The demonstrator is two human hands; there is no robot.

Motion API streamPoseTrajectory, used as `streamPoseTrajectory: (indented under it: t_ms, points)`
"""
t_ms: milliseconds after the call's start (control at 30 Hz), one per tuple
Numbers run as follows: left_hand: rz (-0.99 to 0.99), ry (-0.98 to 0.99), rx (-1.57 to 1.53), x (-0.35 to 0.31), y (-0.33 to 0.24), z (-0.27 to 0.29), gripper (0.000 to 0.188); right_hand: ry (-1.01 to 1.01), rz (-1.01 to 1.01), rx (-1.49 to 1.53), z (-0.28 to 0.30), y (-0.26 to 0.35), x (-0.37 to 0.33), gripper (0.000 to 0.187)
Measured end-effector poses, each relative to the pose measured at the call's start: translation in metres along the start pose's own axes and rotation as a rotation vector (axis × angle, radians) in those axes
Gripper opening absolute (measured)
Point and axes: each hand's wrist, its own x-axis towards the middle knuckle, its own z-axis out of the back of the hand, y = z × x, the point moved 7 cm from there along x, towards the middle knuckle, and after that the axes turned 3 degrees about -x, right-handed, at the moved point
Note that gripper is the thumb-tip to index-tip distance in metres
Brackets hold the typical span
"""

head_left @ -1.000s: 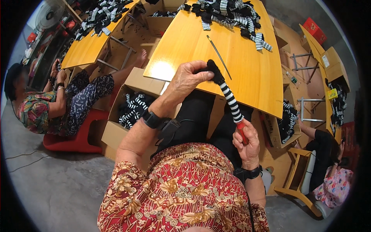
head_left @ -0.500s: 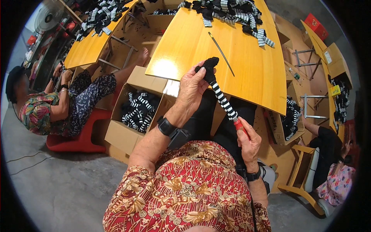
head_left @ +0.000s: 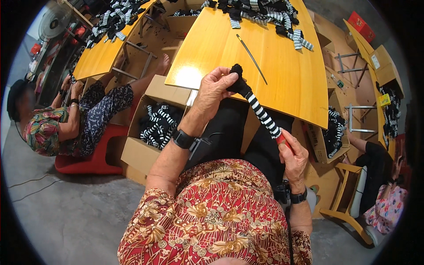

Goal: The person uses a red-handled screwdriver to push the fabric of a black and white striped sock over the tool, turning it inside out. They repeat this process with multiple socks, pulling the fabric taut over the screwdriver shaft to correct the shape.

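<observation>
A knitted piece with a black end and a long black-and-white striped tube (head_left: 261, 110) stretches slantwise between my hands, over the table's near edge. Whether it is a glove or a sock I cannot tell. My left hand (head_left: 215, 88) pinches the black end between thumb and fingers. My right hand (head_left: 295, 154) is closed round the red handle (head_left: 282, 140) of a tool at the striped tube's lower end. The tool's shaft is hidden, seemingly inside the tube. Beyond my hands a thin dark rod (head_left: 251, 59) with a yellowish tip lies on the yellow table (head_left: 212, 48).
Striped knit pieces (head_left: 260, 11) are heaped at the table's far end. Cardboard boxes of similar pieces stand to the left (head_left: 143, 163) and right (head_left: 319, 148). One person sits on a red chair (head_left: 95, 154) at left, another by a wooden chair (head_left: 342, 194) at right.
Both hands and the knit piece have shifted a little to the right. My left hand's grip on the black end has changed, and less of the red handle shows.
</observation>
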Motion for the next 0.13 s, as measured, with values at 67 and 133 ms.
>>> streamPoseTrajectory:
  t_ms: [67,133]
  points:
    - [-0.072,0.045,-0.009,-0.0005,-0.0011,0.0009,0.024,-0.004,-0.072,0.040,-0.0018,0.0019,-0.0019,0.036]
    - [-0.110,0.074,-0.016,0.0002,-0.0004,0.0009,0.025,0.001,-0.156,0.089,-0.0027,-0.0043,-0.0078,0.036]
